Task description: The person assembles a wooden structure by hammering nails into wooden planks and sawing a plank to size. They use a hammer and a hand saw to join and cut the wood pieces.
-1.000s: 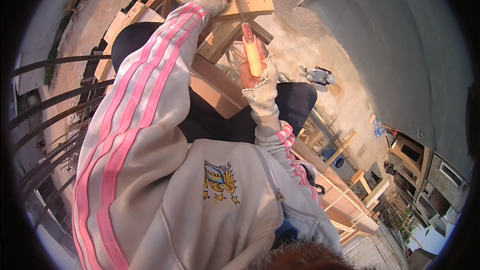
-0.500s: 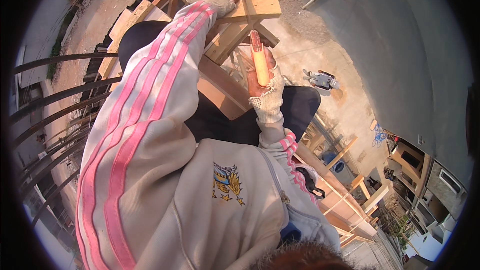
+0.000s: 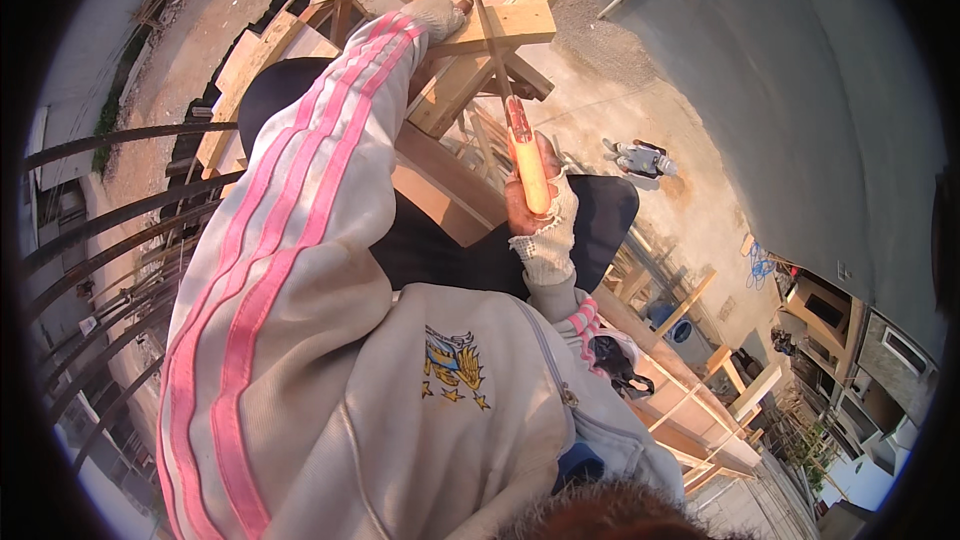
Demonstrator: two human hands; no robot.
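Note:
My right hand point(image 3: 533, 202), in a cream fingerless knit glove, is closed round the yellow-and-red handle of a handsaw point(image 3: 488, 32). The saw's thin blade reaches away from me and crosses a squared wooden beam point(image 3: 522, 25). In a similar glove, my left hand point(image 3: 437, 18) grips the same beam to the left of the blade; most of its fingers are hidden. Beneath the beam, another timber point(image 3: 455, 93) runs at a slant.
Dark curved metal bars point(image 3: 125, 143) lie at the left. Plywood and timber pieces point(image 3: 445, 190) surround my knees. Far below, a person point(image 3: 640, 158) is on the ground, beside a grey wall point(image 3: 800, 90). A black plastic bag point(image 3: 617, 365) lies at the right.
My right hand has drawn the handsaw back toward me, so more blade shows on the near side of the beam. My left hand keeps its place on the beam.

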